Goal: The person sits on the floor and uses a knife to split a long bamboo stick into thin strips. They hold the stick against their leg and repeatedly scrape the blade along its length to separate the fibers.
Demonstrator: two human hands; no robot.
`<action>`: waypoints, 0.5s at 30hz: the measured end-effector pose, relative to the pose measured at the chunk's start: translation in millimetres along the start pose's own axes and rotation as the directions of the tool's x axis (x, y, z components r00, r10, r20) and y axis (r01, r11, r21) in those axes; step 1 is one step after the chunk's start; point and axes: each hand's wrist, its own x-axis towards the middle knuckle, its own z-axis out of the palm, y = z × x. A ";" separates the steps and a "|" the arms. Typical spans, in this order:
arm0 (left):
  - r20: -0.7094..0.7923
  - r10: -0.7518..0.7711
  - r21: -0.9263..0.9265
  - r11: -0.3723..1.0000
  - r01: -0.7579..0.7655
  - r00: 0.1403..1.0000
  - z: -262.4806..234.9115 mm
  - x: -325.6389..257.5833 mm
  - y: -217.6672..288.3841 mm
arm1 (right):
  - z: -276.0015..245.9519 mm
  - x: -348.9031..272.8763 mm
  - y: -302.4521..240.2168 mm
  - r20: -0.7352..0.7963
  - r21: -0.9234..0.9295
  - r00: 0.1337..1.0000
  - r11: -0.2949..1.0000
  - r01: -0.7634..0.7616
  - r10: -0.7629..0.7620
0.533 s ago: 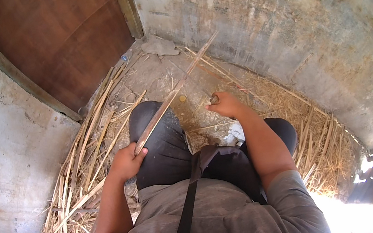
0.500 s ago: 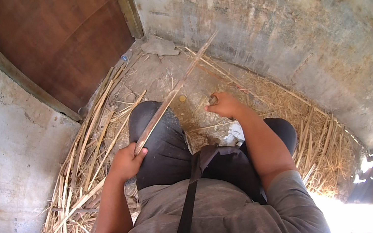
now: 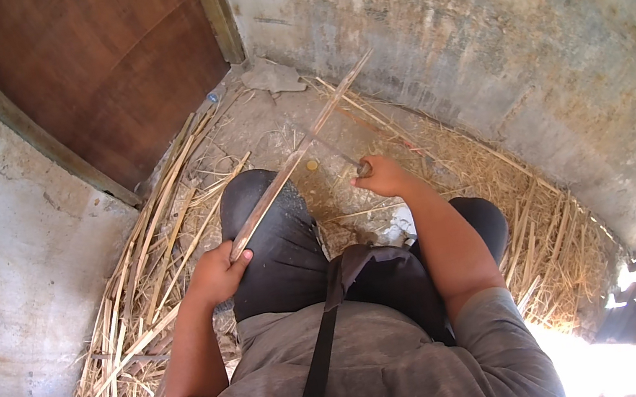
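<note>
My left hand (image 3: pixel 218 276) is closed round the near end of a long split wooden strip (image 3: pixel 276 190), likely bamboo. The strip slants over my left knee, its far end pointing up and to the right. In my closed right hand (image 3: pixel 384 177) is the short handle of a knife (image 3: pixel 364 167). Its thin, dull blade stretches up and left to the middle of the strip. I cannot tell whether blade and strip touch.
Long split strips (image 3: pixel 157 227) lie heaped on the left. Shavings and more strips (image 3: pixel 543 244) cover the floor along the right wall (image 3: pixel 475 26). A brown door (image 3: pixel 109 74) stands at the far left, with a flat grey slab (image 3: pixel 271 78) near it.
The knife blade, not discernible before, now shows clearly reaching to the strip. My right hand has turned slightly; my left hand and the strip have hardly moved.
</note>
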 end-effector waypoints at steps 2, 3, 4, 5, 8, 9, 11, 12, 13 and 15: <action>0.006 -0.011 0.002 1.000 0.011 1.000 -2.4 -1.1 4.7 | -0.7 1.5 8.6 -0.015 0.063 0.998 0.996 -0.066 0.067; 0.007 -0.019 0.003 1.000 0.019 1.000 -3.3 -1.7 6.7 | -0.5 1.0 8.2 -0.009 0.070 0.997 0.995 -0.074 0.075; 0.007 -0.023 -0.011 1.000 0.023 1.000 -2.6 -1.5 6.1 | 0.5 0.4 7.3 -0.003 0.077 0.997 0.994 -0.082 0.082; 0.007 -0.027 -0.025 0.999 0.027 1.000 -1.2 -1.3 4.5 | 1.5 0.4 6.2 0.003 0.083 0.996 0.993 -0.089 0.089; -0.005 -0.027 -0.035 0.999 0.027 1.000 1.1 -2.2 1.5 | -8.1 -6.6 -19.1 0.192 0.236 0.962 0.943 -0.236 0.193; -0.009 -0.021 -0.031 0.999 0.021 1.000 1.1 -2.3 1.3 | -8.6 -8.3 -22.0 0.174 0.169 0.975 0.971 -0.170 0.141; -0.008 -0.020 -0.021 1.000 0.019 1.000 0.3 -2.7 1.5 | -8.0 -10.8 -24.8 0.149 0.031 0.988 0.999 -0.035 0.030; -0.006 -0.015 -0.016 1.000 0.015 1.000 -0.2 -2.1 2.6 | -4.3 -9.2 -20.1 0.152 0.001 0.988 1.000 0.022 -0.022; -0.002 -0.016 -0.021 1.000 0.016 1.000 -0.5 -1.4 4.1 | 1.9 -5.9 -13.7 0.156 -0.030 0.985 0.996 0.078 -0.072; 0.002 -0.024 -0.028 0.999 0.024 1.000 -1.4 -1.8 5.9 | 6.9 -3.0 -8.0 0.143 -0.059 0.983 0.990 0.125 -0.116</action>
